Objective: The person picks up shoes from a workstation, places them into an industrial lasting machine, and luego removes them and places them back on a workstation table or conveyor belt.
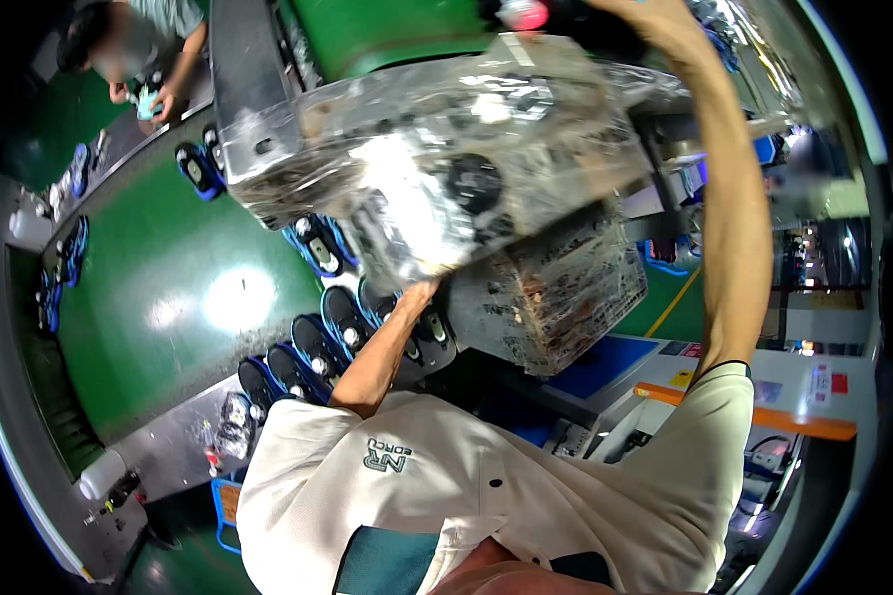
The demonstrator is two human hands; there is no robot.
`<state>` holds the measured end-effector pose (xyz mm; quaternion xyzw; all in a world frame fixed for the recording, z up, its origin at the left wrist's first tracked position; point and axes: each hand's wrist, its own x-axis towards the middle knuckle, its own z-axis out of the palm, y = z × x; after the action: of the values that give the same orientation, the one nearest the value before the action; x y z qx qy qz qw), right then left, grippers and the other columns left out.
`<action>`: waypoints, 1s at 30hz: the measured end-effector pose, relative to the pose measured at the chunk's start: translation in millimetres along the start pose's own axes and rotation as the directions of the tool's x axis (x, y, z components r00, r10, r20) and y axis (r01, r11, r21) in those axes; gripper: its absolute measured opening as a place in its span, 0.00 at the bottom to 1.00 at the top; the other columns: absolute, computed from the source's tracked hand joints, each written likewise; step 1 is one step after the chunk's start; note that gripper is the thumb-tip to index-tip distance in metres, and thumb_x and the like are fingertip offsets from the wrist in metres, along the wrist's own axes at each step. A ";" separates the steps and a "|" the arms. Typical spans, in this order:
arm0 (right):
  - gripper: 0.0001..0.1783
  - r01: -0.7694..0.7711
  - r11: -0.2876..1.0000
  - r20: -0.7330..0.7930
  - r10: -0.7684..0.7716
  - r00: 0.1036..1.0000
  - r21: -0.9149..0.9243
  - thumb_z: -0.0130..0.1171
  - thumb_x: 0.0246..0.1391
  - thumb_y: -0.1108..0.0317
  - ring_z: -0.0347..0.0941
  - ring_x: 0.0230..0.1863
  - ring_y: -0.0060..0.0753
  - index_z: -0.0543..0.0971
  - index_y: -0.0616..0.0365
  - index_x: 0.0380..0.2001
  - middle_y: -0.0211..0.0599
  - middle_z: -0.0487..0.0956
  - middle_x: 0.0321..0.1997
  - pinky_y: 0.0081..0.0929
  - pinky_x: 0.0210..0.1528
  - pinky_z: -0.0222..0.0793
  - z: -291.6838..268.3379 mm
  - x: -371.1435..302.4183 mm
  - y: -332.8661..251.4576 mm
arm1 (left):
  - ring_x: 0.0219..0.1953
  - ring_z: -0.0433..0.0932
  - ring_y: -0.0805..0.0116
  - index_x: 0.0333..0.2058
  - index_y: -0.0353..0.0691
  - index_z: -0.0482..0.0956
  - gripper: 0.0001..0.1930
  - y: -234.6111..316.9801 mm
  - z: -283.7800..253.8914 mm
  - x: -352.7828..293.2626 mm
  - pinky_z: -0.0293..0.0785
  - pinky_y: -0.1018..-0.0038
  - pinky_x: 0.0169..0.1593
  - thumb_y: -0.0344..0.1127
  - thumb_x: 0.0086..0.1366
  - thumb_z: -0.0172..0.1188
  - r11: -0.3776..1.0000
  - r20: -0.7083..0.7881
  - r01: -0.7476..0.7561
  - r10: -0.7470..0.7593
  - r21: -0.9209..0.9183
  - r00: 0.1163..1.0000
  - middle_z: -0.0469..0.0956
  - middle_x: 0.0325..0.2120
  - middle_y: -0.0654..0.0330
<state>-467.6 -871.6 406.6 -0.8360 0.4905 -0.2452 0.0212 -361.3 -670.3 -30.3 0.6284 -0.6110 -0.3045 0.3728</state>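
A large boxy metal machine part (566, 129) under clear, wrinkled plastic film fills the upper middle of the view. My left hand (424, 291) reaches to its lower edge, and the fingers are hidden there. My right arm stretches up past the machine's right side. At the top edge my right hand (645, 12) is cut off, so its fingers do not show clearly. Left of it, near the top rim, is a blurred pink-red round thing (526, 14) next to something dark. Several black sneakers with blue soles (318, 342) stand beside my left forearm.
A green conveyor belt (119, 327) runs on the left, edged by a metal ledge (159, 456). Across it, a person (169, 50) holds a pale teal thing. A second plastic-wrapped box (575, 288) sits below the machine. An orange bar (794, 418) crosses the right.
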 end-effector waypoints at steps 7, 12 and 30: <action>0.36 -0.182 0.946 0.095 0.162 0.982 0.269 0.70 0.38 0.54 0.71 0.44 0.26 0.71 0.62 0.50 0.35 0.76 0.45 0.24 0.51 0.65 -10.6 -45.1 59.1 | 0.47 0.69 0.51 0.50 0.34 0.66 0.24 -18.5 -30.4 -25.6 0.65 0.64 0.51 0.37 0.56 0.56 0.929 0.002 0.146 -0.154 -0.340 0.988 0.71 0.45 0.47; 0.25 -0.081 0.985 -0.246 0.117 0.962 0.149 0.66 0.44 0.59 0.73 0.39 0.25 0.76 0.64 0.43 0.34 0.78 0.38 0.22 0.44 0.67 17.1 -45.4 14.8 | 0.46 0.69 0.48 0.48 0.32 0.67 0.23 -16.4 -39.6 -47.5 0.64 0.62 0.52 0.40 0.58 0.56 0.902 0.122 0.322 -0.299 -0.288 0.946 0.73 0.40 0.45; 0.13 -0.337 0.626 -0.419 0.747 0.516 0.703 0.54 0.46 0.66 0.73 0.35 0.23 0.80 0.65 0.30 0.35 0.80 0.32 0.20 0.42 0.67 -135.1 -532.6 -45.5 | 0.54 0.66 0.44 0.59 0.31 0.54 0.47 267.7 -33.3 -189.7 0.61 0.49 0.57 0.70 0.57 0.39 0.233 0.769 0.969 0.634 -0.085 -0.085 0.60 0.57 0.44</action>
<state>-701.3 -378.0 330.6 -0.4321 0.6181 -0.6386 0.1531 -491.1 -471.7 198.8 -0.0584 -0.1583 -0.9857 -0.0038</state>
